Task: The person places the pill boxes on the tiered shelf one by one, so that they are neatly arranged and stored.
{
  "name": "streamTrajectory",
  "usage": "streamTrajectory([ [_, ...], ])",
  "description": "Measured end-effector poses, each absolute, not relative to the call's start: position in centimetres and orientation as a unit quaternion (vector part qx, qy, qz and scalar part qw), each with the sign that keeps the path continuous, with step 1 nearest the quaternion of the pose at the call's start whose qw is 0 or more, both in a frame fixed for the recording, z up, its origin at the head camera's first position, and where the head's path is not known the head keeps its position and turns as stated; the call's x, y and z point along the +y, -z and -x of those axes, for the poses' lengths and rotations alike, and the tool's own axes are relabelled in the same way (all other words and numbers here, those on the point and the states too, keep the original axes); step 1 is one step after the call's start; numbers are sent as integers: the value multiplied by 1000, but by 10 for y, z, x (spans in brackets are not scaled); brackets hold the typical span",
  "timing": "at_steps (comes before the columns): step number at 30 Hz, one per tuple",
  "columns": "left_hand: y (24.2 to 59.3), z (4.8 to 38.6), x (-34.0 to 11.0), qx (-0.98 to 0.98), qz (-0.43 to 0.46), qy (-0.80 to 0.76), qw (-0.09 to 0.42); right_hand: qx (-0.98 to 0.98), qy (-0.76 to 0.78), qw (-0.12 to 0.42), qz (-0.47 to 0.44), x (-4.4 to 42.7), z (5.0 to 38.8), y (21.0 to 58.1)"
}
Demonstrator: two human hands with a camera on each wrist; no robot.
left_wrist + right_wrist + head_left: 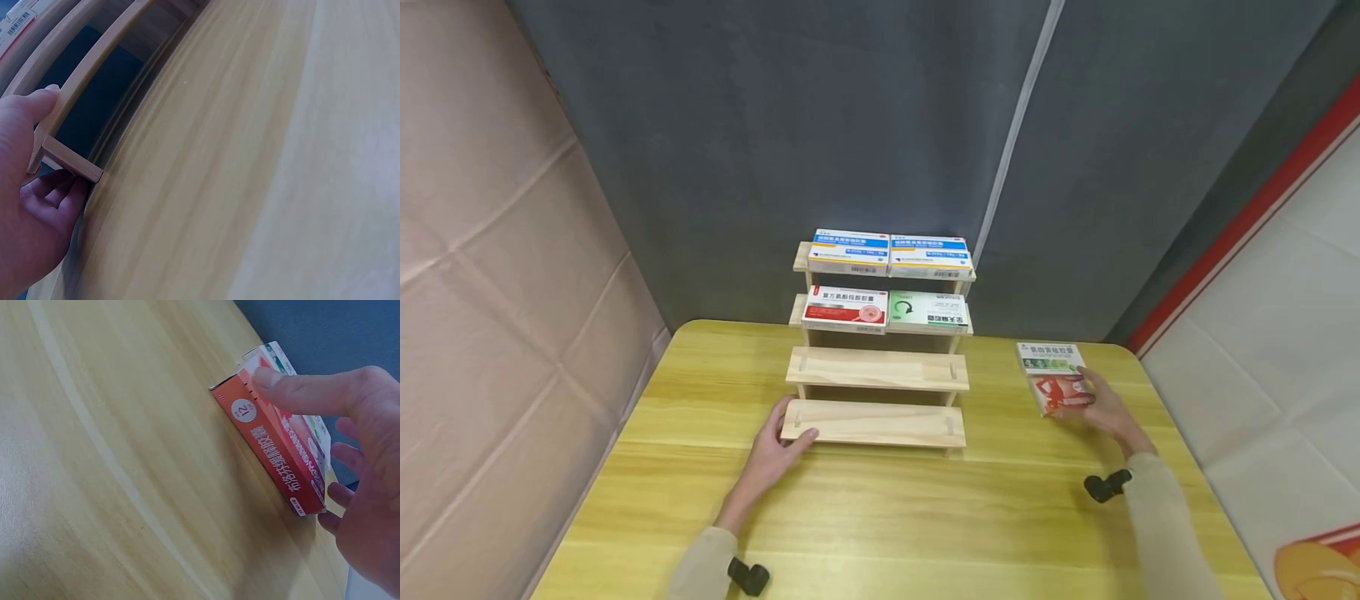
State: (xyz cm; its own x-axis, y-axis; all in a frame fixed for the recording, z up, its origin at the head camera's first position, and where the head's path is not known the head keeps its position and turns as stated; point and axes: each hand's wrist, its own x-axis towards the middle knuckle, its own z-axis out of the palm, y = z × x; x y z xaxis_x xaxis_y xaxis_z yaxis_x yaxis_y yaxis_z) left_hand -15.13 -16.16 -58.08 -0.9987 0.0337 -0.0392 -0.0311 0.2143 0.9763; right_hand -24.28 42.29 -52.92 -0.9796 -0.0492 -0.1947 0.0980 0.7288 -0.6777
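Observation:
A stepped wooden rack point(878, 369) stands at the table's back. The left hand point(769, 454) holds the left end of its lowest step; in the left wrist view the left hand's point(37, 187) thumb lies on the step point(81, 72) and the other fingers are below, by the side support. At the right, the right hand point(1105, 408) has its fingers on a red box point(1060, 393), in front of a white and green box point(1047, 358). In the right wrist view the right hand's point(356, 444) thumb touches one end of the red box point(275, 444) and its fingers curl by the other end.
Two blue and white boxes point(852, 252) lie on the rack's top step. A red and white box point(846, 309) and a green and white box point(929, 310) lie one step lower. A dark curtain point(737, 150) hangs behind the table point(880, 525), with pale panels at both sides.

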Motion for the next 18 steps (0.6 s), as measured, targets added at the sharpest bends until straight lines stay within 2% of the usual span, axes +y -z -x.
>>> streamTrajectory([
  [4, 580, 151, -162, 777, -1, -629, 26, 930, 354, 100, -8, 419, 242, 533],
  [18, 579, 150, -162, 774, -3, -633, 22, 944, 324, 48, 38, 417, 241, 536],
])
